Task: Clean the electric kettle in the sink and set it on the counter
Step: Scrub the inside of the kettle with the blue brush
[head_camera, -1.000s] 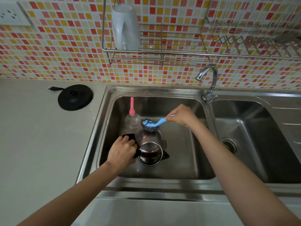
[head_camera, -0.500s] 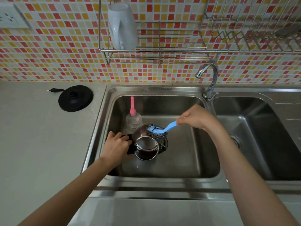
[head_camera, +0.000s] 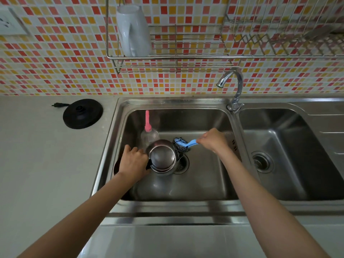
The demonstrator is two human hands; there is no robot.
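1. Kettle is sitting in the sink, on its left side, getting scrubbed.
2. The left hand is gripping its handle. The right hand is holding the brush at its side.
3. Next, I think, it is needing a rinse, then a steady lift to the counter.
4. I am counting one kettle, one brush, one bottle, one base and two hands.
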